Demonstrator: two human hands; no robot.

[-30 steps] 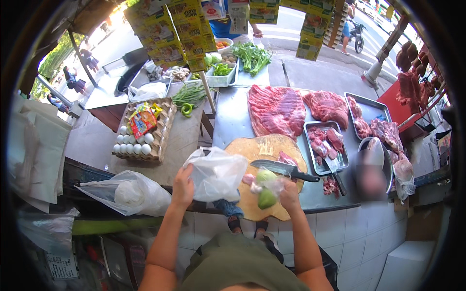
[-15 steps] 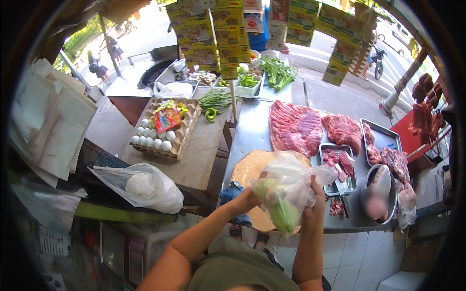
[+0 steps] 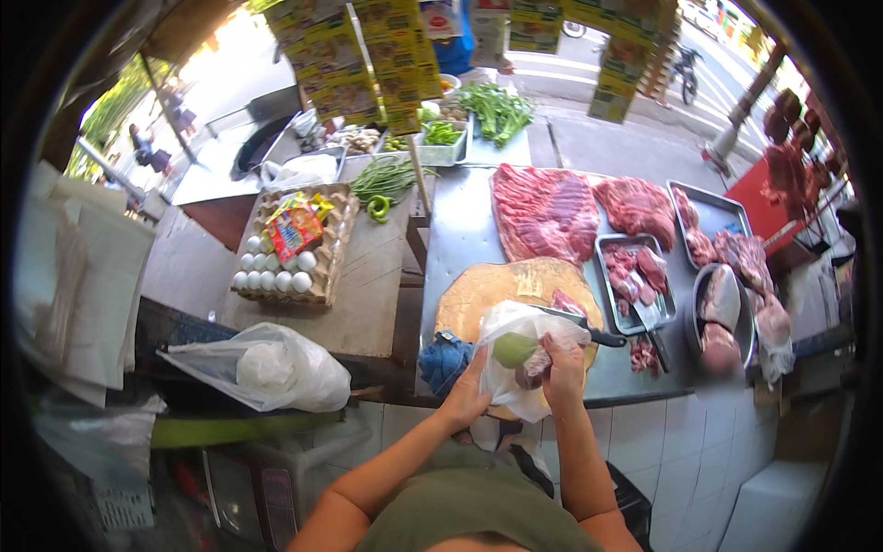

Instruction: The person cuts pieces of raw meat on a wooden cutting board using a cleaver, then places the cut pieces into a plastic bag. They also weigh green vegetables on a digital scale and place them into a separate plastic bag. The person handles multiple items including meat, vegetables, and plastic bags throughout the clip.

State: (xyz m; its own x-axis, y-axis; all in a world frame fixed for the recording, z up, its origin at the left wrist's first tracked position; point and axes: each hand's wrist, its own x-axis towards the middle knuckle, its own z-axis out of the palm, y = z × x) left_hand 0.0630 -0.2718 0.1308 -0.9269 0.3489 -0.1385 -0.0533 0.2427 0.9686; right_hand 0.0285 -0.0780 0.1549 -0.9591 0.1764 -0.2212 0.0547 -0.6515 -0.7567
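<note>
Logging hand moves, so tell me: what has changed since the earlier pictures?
The left hand brought the white bag rightward over the chopping board to meet the right hand; the green vegetable, previously apart from the bag, now shows against it. The knife, meat slab and eggs stayed put.

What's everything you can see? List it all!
Held bag: one, whitish, between hands
Roundish vegetable: one, green, at held bag
Chopping board: one, tan, centre
Knives: two, black handles, board and tray
Cloth: one, blue, left of board
Meat slabs: two, red, behind board
Meat trays: two, silver, right of board
Bowl: one, grey, right
Hanging meat: several, red, far right
Eggs: about twelve, white, left
Egg tray: one, brown, under eggs
Leafy greens: one bunch, green, back
Packet strips: several, yellow, overhead
Stuffed bag: one, white, lower left
Left hand: one, bare, on held bag
Right hand: one, bare, on held bag
</note>
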